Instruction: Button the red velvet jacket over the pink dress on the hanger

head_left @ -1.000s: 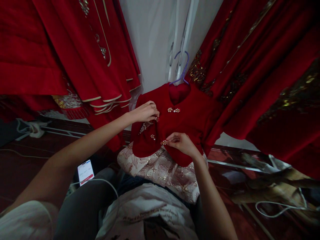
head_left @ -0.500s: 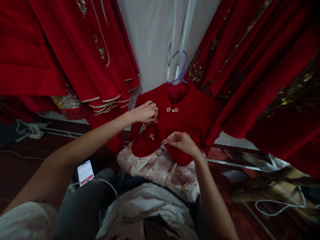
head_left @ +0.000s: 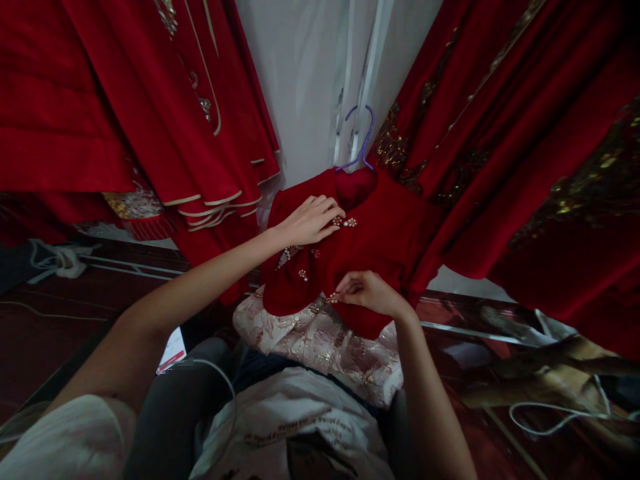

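Observation:
A red jacket (head_left: 380,250) hangs on a purple hanger (head_left: 361,157) in front of me, its front edges parted lower down. My left hand (head_left: 314,219) reaches over its chest, fingers stretched out and apart, the tips at the upper pearl-and-gold fastener (head_left: 351,222). My right hand (head_left: 367,292) is closed in a pinch on a lower jewelled fastener (head_left: 332,298) at the edge of the right-hand front panel. On the left-hand panel sit more jewelled fastener pieces (head_left: 303,274). Below hangs a pale, gold-patterned brocade skirt (head_left: 320,340) near my lap.
Red garments (head_left: 200,133) hang to the left, and sequinned red ones (head_left: 500,153) to the right. A lit phone (head_left: 173,350) lies by my left leg, partly behind my arm. A white cable (head_left: 560,427) lies at lower right.
My left hand has moved up and right, from the left-hand panel to the upper fastener. My right hand has dropped slightly, still pinching the lower fastener.

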A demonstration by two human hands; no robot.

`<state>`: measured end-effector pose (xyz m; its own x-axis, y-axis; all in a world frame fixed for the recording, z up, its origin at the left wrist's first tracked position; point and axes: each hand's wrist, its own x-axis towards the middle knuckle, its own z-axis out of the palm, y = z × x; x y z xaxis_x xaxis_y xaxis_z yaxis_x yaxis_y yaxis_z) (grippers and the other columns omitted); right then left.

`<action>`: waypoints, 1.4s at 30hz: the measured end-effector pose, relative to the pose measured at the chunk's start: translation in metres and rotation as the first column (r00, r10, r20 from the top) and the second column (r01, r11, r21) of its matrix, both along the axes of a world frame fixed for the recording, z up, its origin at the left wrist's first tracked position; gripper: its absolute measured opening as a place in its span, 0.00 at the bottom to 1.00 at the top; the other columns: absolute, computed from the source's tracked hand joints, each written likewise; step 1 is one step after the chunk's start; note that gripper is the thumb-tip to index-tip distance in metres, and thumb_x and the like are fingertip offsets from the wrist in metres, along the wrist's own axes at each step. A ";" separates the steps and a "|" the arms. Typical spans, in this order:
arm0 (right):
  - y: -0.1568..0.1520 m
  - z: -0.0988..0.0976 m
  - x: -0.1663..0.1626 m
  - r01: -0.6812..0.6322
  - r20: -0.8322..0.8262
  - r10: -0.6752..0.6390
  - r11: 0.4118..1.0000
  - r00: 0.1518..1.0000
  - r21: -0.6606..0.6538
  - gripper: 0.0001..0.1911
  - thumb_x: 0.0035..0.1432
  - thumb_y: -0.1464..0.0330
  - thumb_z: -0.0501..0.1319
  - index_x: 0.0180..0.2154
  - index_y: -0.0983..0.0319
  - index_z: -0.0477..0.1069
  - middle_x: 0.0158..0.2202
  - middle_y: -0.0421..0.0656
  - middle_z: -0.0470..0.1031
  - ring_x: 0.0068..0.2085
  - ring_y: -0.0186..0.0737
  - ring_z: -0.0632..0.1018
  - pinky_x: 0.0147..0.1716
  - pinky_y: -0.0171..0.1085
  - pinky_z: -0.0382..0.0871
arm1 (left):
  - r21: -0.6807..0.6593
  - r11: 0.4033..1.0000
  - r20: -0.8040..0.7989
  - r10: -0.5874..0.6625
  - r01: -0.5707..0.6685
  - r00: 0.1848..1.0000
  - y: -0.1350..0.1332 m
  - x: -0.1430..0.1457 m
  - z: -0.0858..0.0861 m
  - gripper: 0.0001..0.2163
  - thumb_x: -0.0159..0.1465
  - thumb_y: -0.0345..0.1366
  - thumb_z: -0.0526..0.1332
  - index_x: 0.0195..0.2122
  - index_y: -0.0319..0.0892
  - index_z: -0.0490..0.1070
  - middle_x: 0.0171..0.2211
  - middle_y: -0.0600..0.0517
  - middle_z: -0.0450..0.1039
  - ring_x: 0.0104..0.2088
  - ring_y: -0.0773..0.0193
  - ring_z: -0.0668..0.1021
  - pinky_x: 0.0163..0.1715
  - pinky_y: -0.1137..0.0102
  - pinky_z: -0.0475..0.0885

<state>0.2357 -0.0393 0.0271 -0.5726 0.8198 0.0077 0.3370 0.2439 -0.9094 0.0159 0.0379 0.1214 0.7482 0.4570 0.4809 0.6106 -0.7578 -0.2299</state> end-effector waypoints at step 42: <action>0.052 0.064 0.056 0.472 -0.110 -0.896 0.120 0.431 0.873 0.33 0.65 0.52 0.46 0.59 0.71 0.61 0.52 0.64 0.68 0.56 0.62 0.69 0.54 0.57 0.60 | -0.385 0.814 0.604 0.578 -0.435 0.548 0.043 -0.094 -0.003 0.18 0.58 0.28 0.53 0.49 0.44 0.69 0.45 0.46 0.76 0.49 0.51 0.77 0.51 0.57 0.70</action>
<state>0.2918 0.0129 0.0908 0.1344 0.6080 0.7825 0.9596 0.1171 -0.2558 -0.0779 0.0807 0.1188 -0.1325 0.7801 0.6115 0.8282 -0.2518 0.5007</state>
